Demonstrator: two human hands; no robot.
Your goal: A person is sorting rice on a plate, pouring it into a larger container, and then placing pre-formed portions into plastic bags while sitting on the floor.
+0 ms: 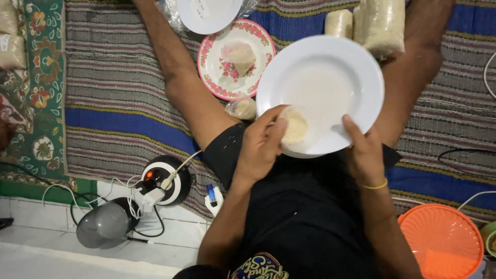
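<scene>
1. Person sits on a striped woven mat, legs stretched forward; camera looks straight down over the lap.
2. Right hand grips the near rim of a white plate, thumb lying on the upper surface, fingers hidden beneath. Plate is held above the lap and looks roughly level.
3. Left hand is closed around a pale, rounded lump of dough-like food, pressing it at the plate's near-left edge. Lump touches the plate.
4. Rest of the plate surface shows only a thin whitish film; no other pieces on it.
5. Step in hand, as judged: handling 1 portion on the held plate, either shaping it or lifting it off. Which of the 2 cannot be told.
6. Beyond the plate, between the legs: a pink floral plate carrying a folded, wrapped piece. A small plastic-wrapped portion lies just beside it.
7. Further away: packed bags of pale grain-like content, top right.
8. Next move calls for a steady plate under the right hand and a gentle left-hand grip, since the lump looks soft.
9. Near left: a round black-and-white device with cables. Near right: an orange lid.
</scene>
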